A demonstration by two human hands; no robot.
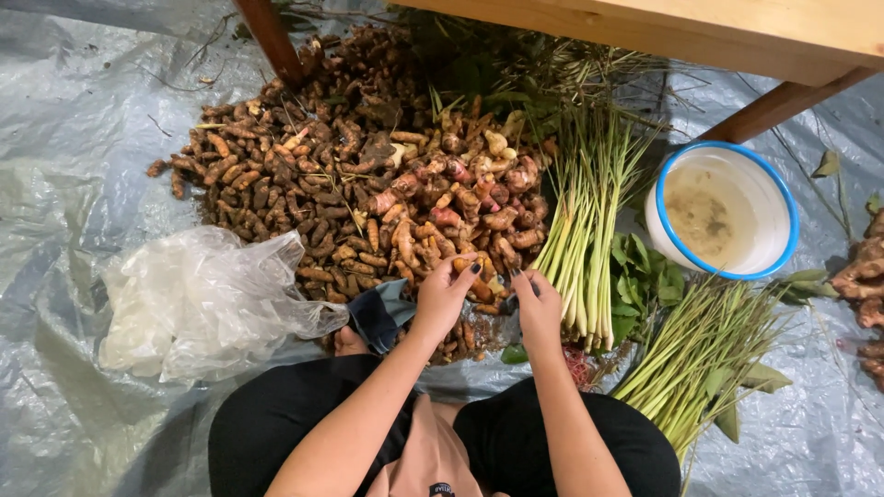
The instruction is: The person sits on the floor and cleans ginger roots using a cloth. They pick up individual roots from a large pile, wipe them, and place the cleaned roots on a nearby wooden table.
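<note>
Clear crumpled plastic bags (198, 304) — heaped left of the knees.

A large heap of roots (359, 184) lies on a sheet (74, 166) spread over the ground, straight ahead of a seated person whose left hand (445, 296) and right hand (538, 308) rest side by side on the heap's near edge. To the left of the hands sits a crumpled pile of plastic bags (198, 304); to the right lies a bundle of stalks (589, 230), then leaves (645, 281), then a second bundle of stalks (704, 359) nearer the person. A bowl (723, 210) stands further right, under the edge of a table (737, 32) that crosses the far side above the heap.
</note>
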